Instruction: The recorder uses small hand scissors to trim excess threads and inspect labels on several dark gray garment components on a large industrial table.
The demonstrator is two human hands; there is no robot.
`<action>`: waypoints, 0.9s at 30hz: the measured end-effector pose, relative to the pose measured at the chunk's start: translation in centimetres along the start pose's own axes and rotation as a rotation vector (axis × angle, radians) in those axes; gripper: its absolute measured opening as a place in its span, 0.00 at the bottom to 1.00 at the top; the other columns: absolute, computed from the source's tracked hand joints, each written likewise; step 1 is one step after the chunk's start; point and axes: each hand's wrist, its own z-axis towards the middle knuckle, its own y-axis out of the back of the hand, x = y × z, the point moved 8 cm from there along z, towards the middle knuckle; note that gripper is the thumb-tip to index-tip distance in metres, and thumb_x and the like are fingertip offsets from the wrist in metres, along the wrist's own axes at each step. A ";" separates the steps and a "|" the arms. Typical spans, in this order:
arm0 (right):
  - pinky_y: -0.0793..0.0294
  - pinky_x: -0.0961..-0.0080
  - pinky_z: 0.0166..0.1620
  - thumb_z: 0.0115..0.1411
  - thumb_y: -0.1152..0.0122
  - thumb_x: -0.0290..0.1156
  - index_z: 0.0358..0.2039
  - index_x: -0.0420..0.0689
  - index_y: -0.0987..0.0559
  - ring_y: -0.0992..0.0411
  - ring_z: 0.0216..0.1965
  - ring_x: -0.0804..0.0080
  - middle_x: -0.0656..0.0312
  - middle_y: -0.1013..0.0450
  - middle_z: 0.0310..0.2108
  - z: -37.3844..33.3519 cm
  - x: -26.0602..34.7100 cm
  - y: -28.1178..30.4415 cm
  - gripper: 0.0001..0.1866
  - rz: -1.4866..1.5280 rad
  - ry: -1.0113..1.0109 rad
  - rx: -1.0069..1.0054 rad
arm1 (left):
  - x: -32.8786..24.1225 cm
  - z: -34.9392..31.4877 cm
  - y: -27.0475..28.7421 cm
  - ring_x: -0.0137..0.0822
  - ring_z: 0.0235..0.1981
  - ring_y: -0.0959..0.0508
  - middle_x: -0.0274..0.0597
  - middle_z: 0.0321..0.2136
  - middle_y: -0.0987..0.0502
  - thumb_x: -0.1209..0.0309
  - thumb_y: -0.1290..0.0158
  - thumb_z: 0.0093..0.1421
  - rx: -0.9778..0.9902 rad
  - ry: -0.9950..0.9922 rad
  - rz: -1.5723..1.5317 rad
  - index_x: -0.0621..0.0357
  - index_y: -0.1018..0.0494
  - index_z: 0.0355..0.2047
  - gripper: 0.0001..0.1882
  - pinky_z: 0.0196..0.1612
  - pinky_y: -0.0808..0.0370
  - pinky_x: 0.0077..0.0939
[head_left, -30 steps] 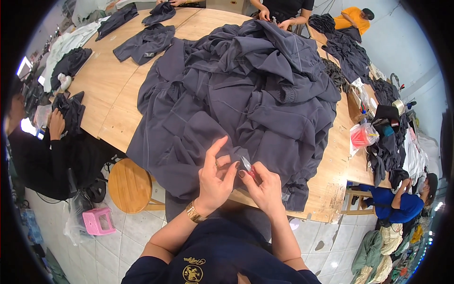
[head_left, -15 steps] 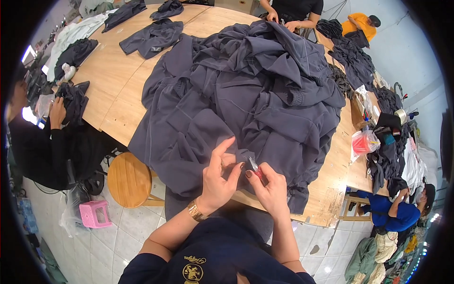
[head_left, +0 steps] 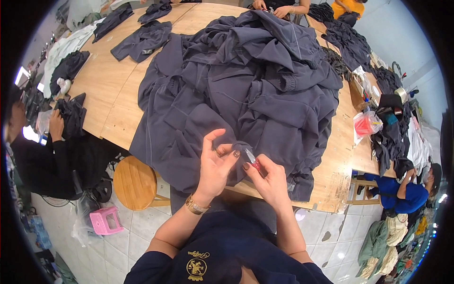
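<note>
A big heap of dark grey garments covers the table in front of me. My left hand pinches a fold of the garment between thumb and fingers at the heap's near edge, its index finger raised. Close beside it, my right hand grips small thread snips with red handles. Their metal blades point up and left at the pinched fold. Whether the tips touch the cloth, I cannot tell.
The wooden table carries more dark garments at the far left. A wooden stool and a pink plastic stool stand at left. Co-workers sit around, one in blue. A bag with a red drink lies at right.
The snips' blades show more plainly now, angled up beside the pinched fold. My left hand has shifted slightly left and upward. The view has tilted a little.
</note>
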 end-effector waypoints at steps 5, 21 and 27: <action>0.41 0.70 0.20 0.55 0.39 0.39 0.19 0.40 0.34 0.38 0.13 0.59 0.55 0.39 0.11 -0.1 0.0 0.7 0.19 0.038 0.017 -0.027 | 0.2 0.0 0.2 0.27 0.38 0.25 0.43 0.36 0.26 0.83 0.49 0.57 0.003 0.025 -0.068 0.56 0.45 0.54 0.27 0.44 0.28 0.17; 0.33 0.73 0.24 0.50 0.33 0.38 0.29 0.41 0.29 0.31 0.19 0.60 0.58 0.32 0.19 0.5 1.6 0.4 0.16 -0.160 0.381 -0.022 | -1.3 0.3 -0.8 0.26 0.45 0.27 0.42 0.45 0.26 0.75 0.61 0.65 0.355 0.188 0.131 0.70 0.31 0.49 0.15 0.51 0.33 0.20; 0.35 0.71 0.23 0.49 0.36 0.46 0.24 0.45 0.30 0.32 0.18 0.63 0.61 0.33 0.18 0.3 2.7 -0.1 0.18 -0.409 0.531 -0.074 | -1.8 0.2 -1.2 0.30 0.44 0.24 0.46 0.43 0.25 0.75 0.61 0.65 0.355 0.175 0.160 0.72 0.33 0.49 0.16 0.50 0.29 0.21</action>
